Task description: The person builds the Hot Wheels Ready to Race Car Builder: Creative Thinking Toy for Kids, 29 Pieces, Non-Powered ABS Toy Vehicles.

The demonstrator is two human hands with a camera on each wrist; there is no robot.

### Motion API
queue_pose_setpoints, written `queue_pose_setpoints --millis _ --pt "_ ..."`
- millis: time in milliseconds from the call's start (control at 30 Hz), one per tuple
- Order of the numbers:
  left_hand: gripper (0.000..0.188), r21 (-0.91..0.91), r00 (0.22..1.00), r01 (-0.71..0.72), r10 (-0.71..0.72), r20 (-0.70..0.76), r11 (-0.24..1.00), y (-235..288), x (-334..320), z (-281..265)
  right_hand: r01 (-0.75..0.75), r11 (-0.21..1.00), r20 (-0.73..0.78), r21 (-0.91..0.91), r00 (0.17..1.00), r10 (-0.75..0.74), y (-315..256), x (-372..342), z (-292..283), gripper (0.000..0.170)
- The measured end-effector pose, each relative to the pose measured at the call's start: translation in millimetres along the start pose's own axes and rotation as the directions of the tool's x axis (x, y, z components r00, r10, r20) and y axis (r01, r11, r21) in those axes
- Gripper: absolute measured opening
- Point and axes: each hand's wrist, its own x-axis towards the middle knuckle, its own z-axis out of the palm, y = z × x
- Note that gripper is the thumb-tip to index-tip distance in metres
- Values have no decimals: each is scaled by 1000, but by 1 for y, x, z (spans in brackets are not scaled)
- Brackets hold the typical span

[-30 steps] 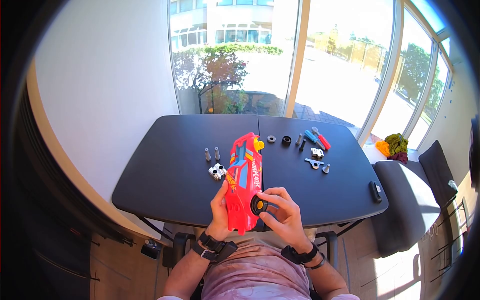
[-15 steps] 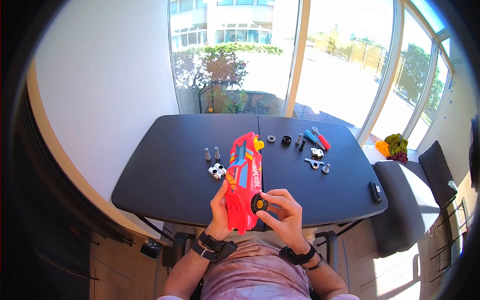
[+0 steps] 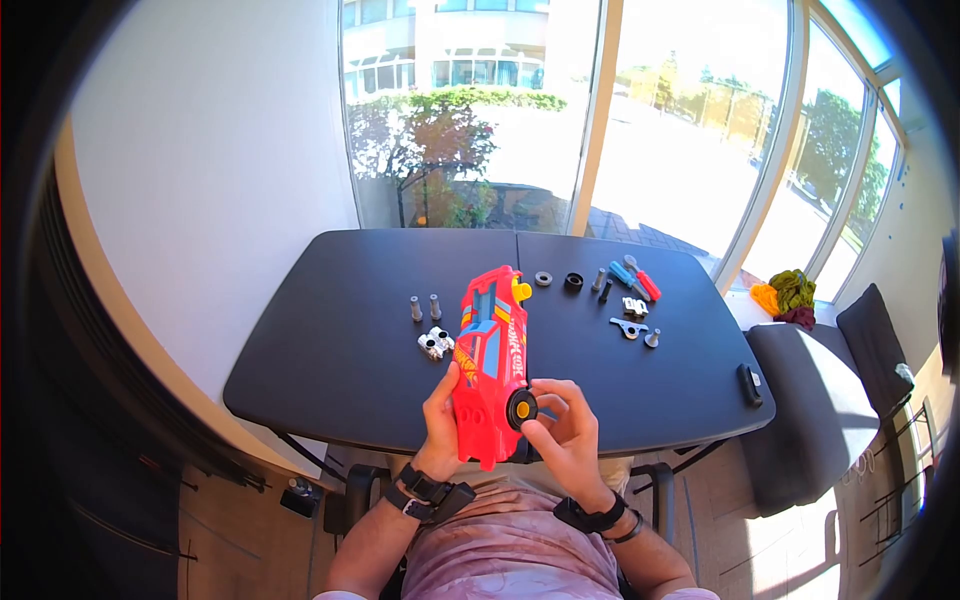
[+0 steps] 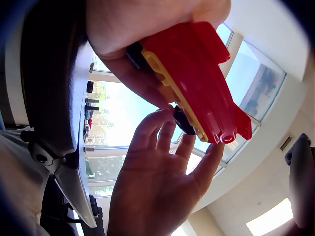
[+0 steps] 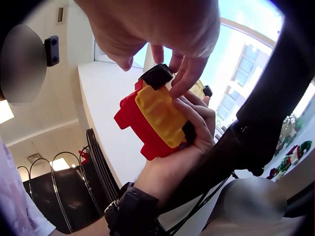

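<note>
A red toy vehicle body (image 3: 487, 375) with yellow and blue details is held above the table's near edge. My left hand (image 3: 440, 425) grips its left side; in the right wrist view the left fingers (image 5: 197, 115) wrap round the yellow underside (image 5: 160, 115). A black wheel with a yellow centre (image 3: 522, 409) sits on the body's near right side. My right hand (image 3: 572, 440) is beside it, fingers loosely bent around the wheel. In the right wrist view the thumb stands apart from the wheel (image 5: 156, 76). Whether a fingertip touches it, I cannot tell.
On the black table (image 3: 330, 370) lie two grey pegs (image 3: 425, 308), a white part (image 3: 436, 343), a grey ring (image 3: 543, 279), a black ring (image 3: 573, 282), screwdrivers (image 3: 635, 280), a grey bracket (image 3: 629, 327) and a black case (image 3: 749, 384). Windows stand behind.
My right thumb and fingers have loosened from the wheel's rim. The toy body has turned slightly and shifted a little to the right, still in my left hand.
</note>
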Motion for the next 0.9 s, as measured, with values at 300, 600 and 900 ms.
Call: queue_pose_setpoints --millis 300,600,900 --pt "62 22 999 -34 34 -39 999 1 1 8 51 944 -118 -325 989 -94 -10 13 -44 36" --pt "60 -2 1000 -16 16 -9 1000 2 2 9 61 535 1 -842 994 -111 -12 143 -125 21" --pt "66 -25 1000 25 -25 -5 999 2 1 1 -305 56 -309 -951 949 -70 114 244 -225 52"
